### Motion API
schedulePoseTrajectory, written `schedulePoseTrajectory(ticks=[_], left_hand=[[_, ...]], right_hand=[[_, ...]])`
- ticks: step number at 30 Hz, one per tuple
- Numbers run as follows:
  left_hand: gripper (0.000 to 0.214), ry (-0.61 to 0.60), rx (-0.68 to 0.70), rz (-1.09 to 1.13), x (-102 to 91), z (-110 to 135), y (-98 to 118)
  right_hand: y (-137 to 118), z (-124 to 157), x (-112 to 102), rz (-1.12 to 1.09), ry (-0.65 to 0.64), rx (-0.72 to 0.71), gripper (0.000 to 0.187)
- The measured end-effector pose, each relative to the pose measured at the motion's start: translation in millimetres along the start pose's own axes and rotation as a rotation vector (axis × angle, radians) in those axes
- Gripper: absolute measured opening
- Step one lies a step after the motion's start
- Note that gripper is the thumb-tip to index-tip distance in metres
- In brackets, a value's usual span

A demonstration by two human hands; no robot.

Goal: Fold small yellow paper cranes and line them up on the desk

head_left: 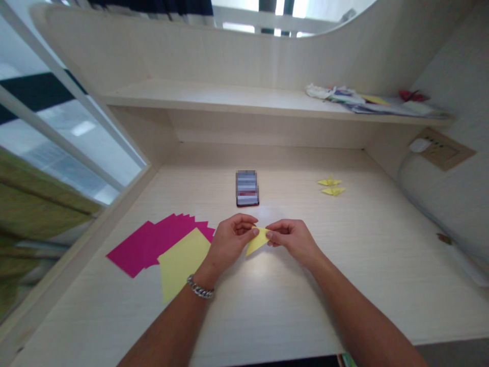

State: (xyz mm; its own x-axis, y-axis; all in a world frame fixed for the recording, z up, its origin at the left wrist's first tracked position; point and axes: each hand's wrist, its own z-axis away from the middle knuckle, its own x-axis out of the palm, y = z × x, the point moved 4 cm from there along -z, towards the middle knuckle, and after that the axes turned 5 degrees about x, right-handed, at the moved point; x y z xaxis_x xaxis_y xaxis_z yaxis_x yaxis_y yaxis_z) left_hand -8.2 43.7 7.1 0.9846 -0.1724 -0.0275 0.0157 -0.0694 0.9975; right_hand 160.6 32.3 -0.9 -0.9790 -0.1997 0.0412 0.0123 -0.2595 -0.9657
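Between my two hands is a small folded piece of yellow paper [257, 243], raised a little over the desk with one corner pointing down. My left hand [235, 234] pinches its upper left part between thumb and fingers. The right edge is pinched by my right hand [290, 237], whose fingers are curled in. A chain bracelet [200, 288] circles my left wrist. Under and beside the left forearm lies a flat sheet of yellow paper [181, 260], partly hidden by the arm. It overlaps a fan of magenta paper sheets [153, 242].
A phone [247, 188] lies on the desk beyond my hands, its screen blurred. Two folded yellow paper figures [332, 186] rest at the right. Papers [367, 102] lie on the shelf [229, 97]. A cable [410, 196] runs down from the wall socket [443, 150].
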Motion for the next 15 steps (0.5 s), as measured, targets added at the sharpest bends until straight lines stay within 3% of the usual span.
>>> schedulePoseTrajectory(ticks=[7, 12, 15], left_hand=[[0.019, -0.085, 0.018, -0.130, 5.4, 2.9, 4.3], [0.021, -0.009, 0.029, -0.161, 2.3, 3.2, 4.7], [0.023, -0.030, 0.028, -0.202, 3.0, 3.5, 5.1]], right_hand=[[-6.4, 2.4, -3.6, 0.039, 0.030, -0.071, 0.026], [-6.6, 2.7, -5.4, -0.018, 0.109, -0.096, 0.027], [-6.5, 3.8, -4.9, -0.004, 0.124, -0.112, 0.025]])
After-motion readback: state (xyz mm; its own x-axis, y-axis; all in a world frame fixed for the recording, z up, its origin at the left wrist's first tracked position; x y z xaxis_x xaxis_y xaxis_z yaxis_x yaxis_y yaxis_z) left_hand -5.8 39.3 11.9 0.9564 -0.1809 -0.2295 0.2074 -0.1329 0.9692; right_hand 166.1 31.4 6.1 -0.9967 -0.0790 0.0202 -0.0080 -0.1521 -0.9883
